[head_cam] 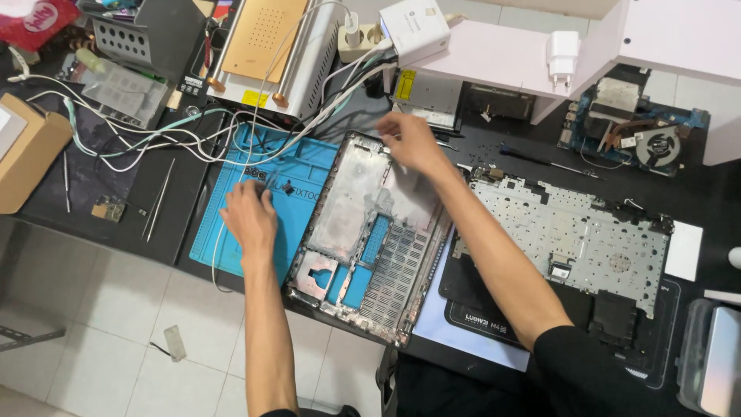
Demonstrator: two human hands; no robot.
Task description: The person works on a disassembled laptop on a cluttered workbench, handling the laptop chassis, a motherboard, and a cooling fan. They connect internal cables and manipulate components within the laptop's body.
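Note:
A grey laptop bottom cover [363, 232] lies inside-up across the blue repair mat [231, 232], tilted. My left hand [248, 218] rests on the mat just left of the cover, fingers curled near small dark parts; whether it pinches one I cannot tell. My right hand [411, 143] reaches over the cover's far edge, fingers bent at the rim, touching it. To the right lies a laptop keyboard frame [571, 232], underside up, on a black mat [494, 309].
White cables [154, 139] run across the mat's far side. A metal heating machine [266, 46], a cardboard box [27, 154], tweezers [160, 199], a laptop motherboard with fan [641, 131] and a white charger [562, 52] surround the work area. Tiled floor lies below the desk's near edge.

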